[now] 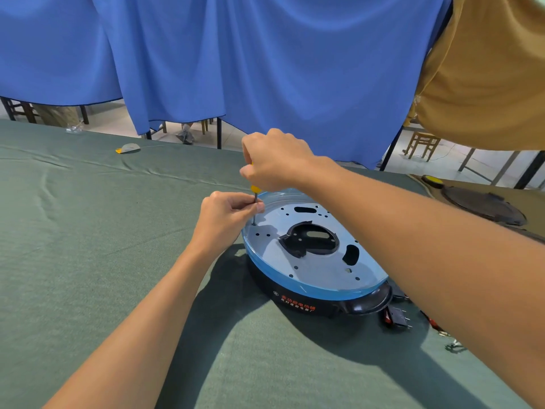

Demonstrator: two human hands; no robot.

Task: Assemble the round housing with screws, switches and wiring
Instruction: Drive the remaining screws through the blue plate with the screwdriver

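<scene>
The round housing (312, 270) lies upside down on the green cloth, a silver plate with several holes on top and a black rim with red lettering below. My right hand (274, 160) is closed around the yellow handle of a screwdriver (255, 199) held upright over a hole at the plate's left edge. My left hand (230, 216) pinches the screwdriver's metal shaft just above the tip. The screw itself is hidden at the tip.
A black switch with red wires (398, 317) lies at the housing's right front. Another dark round part (483, 208) with a yellow knob sits far right. A small bag (128, 148) lies at the far left of the green table cloth (88, 261). Blue curtains hang behind.
</scene>
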